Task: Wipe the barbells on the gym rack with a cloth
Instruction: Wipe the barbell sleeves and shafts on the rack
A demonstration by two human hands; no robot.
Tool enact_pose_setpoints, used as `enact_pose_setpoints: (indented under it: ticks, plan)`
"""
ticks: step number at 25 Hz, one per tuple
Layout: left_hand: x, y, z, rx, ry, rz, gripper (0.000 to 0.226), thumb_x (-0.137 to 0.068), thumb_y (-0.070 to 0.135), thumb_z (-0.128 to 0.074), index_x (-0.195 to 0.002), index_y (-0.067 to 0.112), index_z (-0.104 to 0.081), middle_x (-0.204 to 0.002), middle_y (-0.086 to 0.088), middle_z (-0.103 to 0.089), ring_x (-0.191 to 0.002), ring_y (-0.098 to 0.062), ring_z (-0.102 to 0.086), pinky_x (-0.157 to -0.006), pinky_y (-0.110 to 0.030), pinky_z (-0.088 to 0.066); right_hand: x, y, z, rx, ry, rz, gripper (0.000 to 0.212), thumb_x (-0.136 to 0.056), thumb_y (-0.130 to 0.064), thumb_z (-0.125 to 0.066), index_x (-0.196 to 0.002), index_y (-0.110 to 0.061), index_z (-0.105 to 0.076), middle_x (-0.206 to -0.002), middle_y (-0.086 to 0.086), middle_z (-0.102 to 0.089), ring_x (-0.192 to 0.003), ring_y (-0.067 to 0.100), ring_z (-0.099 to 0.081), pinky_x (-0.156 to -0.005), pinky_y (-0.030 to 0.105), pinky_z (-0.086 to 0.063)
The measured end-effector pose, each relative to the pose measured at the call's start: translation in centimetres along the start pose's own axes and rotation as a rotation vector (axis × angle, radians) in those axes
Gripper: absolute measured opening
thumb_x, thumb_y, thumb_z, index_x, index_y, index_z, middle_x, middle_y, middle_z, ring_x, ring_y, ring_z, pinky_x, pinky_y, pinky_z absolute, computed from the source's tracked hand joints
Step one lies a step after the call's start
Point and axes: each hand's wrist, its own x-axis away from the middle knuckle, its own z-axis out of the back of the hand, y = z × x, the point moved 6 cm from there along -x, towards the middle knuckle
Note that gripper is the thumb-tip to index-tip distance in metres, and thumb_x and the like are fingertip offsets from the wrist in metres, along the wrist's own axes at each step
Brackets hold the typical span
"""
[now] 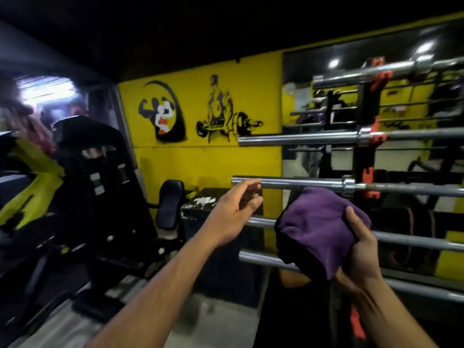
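Several chrome barbells lie level on a black rack [365, 101] with orange hooks at the right. My right hand [361, 249] grips a bunched purple cloth [319, 227] in front of the lower bars, just below the third barbell [301, 184]. The cloth hides part of the fourth barbell [258, 222] and the lowest barbell [258, 258]. My left hand [236, 212] hangs near the free end of the third barbell with fingers loosely bent, holding nothing. Whether it touches the bar is unclear. Higher up sit the second barbell [298, 140] and the top barbell [351, 76].
A black weight machine [100, 187] with a padded seat [169, 204] fills the left. A dark box [200, 204] stands against the yellow wall [213, 159]. A mirror [326, 96] hangs behind the rack. The grey floor [200, 322] lies below my arms.
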Motion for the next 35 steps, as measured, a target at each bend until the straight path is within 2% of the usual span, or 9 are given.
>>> enact_pose_setpoints:
  ticks: [4, 9, 15, 20, 22, 24, 27, 31, 35]
  plan:
    - [-8.1, 1.2, -0.6, -0.219, -0.084, -0.227, 0.047, -0.102, 0.036, -0.053, -0.148, 0.026, -0.045, -0.144, 0.009, -0.052, -0.132, 0.0, -0.047, -0.11, -0.029, -0.041, -5.4, -6.2, -1.0, -0.021, 0.055, 0.223, 0.052, -0.1, -0.043, -0.048, -0.081, -0.008, -0.082, -0.098, 0.015, -0.076, -0.084, 0.025, -0.075, -0.067, 0.033, -0.062]
    - [-19.1, 2.5, -1.1, -0.405, -0.077, -0.45, 0.056, -0.105, 0.038, -0.045, -0.157, 0.028, -0.028, -0.161, 0.012, -0.03, -0.147, 0.0, -0.026, -0.12, -0.023, -0.023, -11.5, -11.6, -0.8, -0.046, 0.178, 0.427, 0.055, -0.095, -0.05, -0.054, -0.121, -0.004, -0.067, -0.108, 0.014, -0.075, -0.09, 0.025, -0.074, -0.071, 0.03, -0.059]
    - [-31.7, 2.1, -2.4, -0.572, -0.101, -0.637, 0.065, -0.108, 0.035, -0.038, -0.161, 0.027, -0.001, -0.167, 0.015, 0.004, -0.149, 0.008, 0.008, -0.125, -0.024, -0.001, -20.6, -15.8, -2.8, 0.01, 0.21, 0.568, 0.056, -0.092, -0.057, -0.053, -0.106, -0.006, -0.068, -0.084, 0.01, -0.075, -0.07, 0.022, -0.071, -0.071, 0.033, -0.05]
    - [-43.1, 2.2, -4.4, -0.54, -0.098, -0.691, 0.064, -0.108, 0.035, -0.034, -0.159, 0.028, 0.005, -0.164, 0.017, 0.012, -0.145, 0.013, 0.016, -0.125, -0.026, 0.0, -29.4, -19.0, -5.5, 0.021, 0.342, 0.669, 0.056, -0.091, -0.062, -0.054, -0.109, -0.011, -0.068, -0.085, 0.003, -0.076, -0.081, 0.022, -0.072, -0.078, 0.035, -0.055]
    - [-46.5, 2.8, -5.8, -0.519, -0.115, -0.727, 0.063, -0.109, 0.036, -0.033, -0.159, 0.029, 0.004, -0.164, 0.018, 0.011, -0.144, 0.015, 0.015, -0.125, -0.025, -0.002, -31.8, -20.3, -6.2, 0.033, 0.401, 0.694, 0.064, -0.085, -0.067, -0.058, -0.114, -0.011, -0.068, -0.103, 0.007, -0.075, -0.096, 0.025, -0.071, -0.089, 0.038, -0.055]
    - [-48.8, 3.3, -7.3, -0.46, -0.142, -0.757, 0.059, -0.109, 0.034, -0.033, -0.16, 0.03, -0.003, -0.166, 0.019, 0.004, -0.147, 0.012, 0.007, -0.125, -0.025, -0.006, -33.8, -21.2, -6.6, 0.024, 0.458, 0.705, 0.071, -0.084, -0.067, -0.06, -0.125, -0.009, -0.061, -0.119, 0.009, -0.068, -0.106, 0.027, -0.066, -0.089, 0.037, -0.052]
    - [-49.8, 3.6, -8.2, -0.357, -0.148, -0.795, 0.055, -0.109, 0.031, -0.035, -0.16, 0.03, -0.015, -0.165, 0.02, -0.009, -0.148, 0.011, -0.006, -0.124, -0.023, -0.013, -36.4, -22.1, -7.5, 0.018, 0.444, 0.708, 0.066, -0.088, -0.062, -0.061, -0.134, -0.016, -0.05, -0.123, 0.002, -0.063, -0.108, 0.023, -0.062, -0.092, 0.039, -0.047]
    - [-46.2, 0.4, -6.9, -0.306, -0.172, -0.73, 0.062, -0.108, 0.035, -0.035, -0.157, 0.045, 0.001, -0.162, 0.031, 0.0, -0.147, 0.012, 0.0, -0.12, -0.014, -0.01, -38.2, -21.6, -7.2, -0.021, 0.43, 0.799, 0.052, -0.088, -0.053, -0.067, -0.13, -0.029, -0.049, -0.116, -0.006, -0.065, -0.101, 0.012, -0.063, -0.089, 0.037, -0.047]
    - [-41.2, -7.5, -6.2, -0.517, -0.302, -0.584, 0.057, -0.102, 0.056, -0.023, -0.148, 0.062, 0.01, -0.15, 0.05, 0.011, -0.141, 0.022, 0.003, -0.112, -0.006, -0.009, -38.5, -21.3, -7.7, 0.043, 0.269, 0.864, 0.045, -0.093, -0.053, -0.059, -0.132, -0.035, -0.047, -0.12, -0.006, -0.063, -0.108, 0.016, -0.063, -0.085, 0.039, -0.048]
